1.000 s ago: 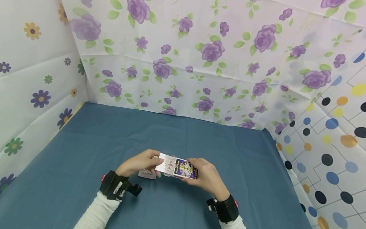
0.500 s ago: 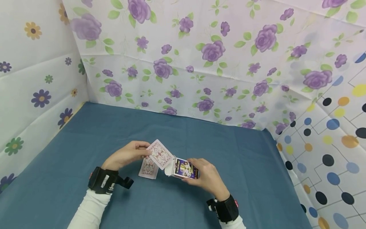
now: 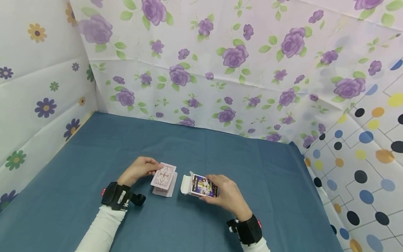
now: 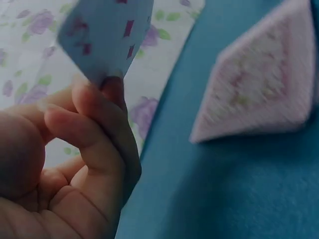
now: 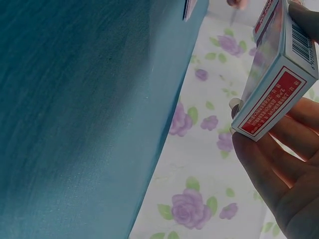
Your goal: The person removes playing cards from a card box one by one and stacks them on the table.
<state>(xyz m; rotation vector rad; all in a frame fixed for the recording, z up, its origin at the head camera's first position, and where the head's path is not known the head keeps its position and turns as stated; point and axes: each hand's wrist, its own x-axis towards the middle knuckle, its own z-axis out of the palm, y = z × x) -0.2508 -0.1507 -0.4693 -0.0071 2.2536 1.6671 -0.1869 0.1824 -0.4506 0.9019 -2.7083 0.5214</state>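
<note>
My left hand pinches a playing card by its upper left corner, patterned red-and-white back upward. Red diamonds show on the card's face in the left wrist view. Partly covered by it in the head view, a pile of playing cards lies back side up on the blue cloth. To the right, my right hand grips a purple-fronted card box between thumb and fingers, its white flap folded out toward the left. A barcode and red panel mark the box's sides in the right wrist view.
Blue cloth covers the table. Behind it hangs a purple-flowered sheet; a daisy-print sheet borders the left and a dotted sheet the right. Both wrists wear black camera straps.
My left hand has pulled the card out of the box and carried it left over the pile, turning it upright. My right hand with the box has stayed nearly still.
</note>
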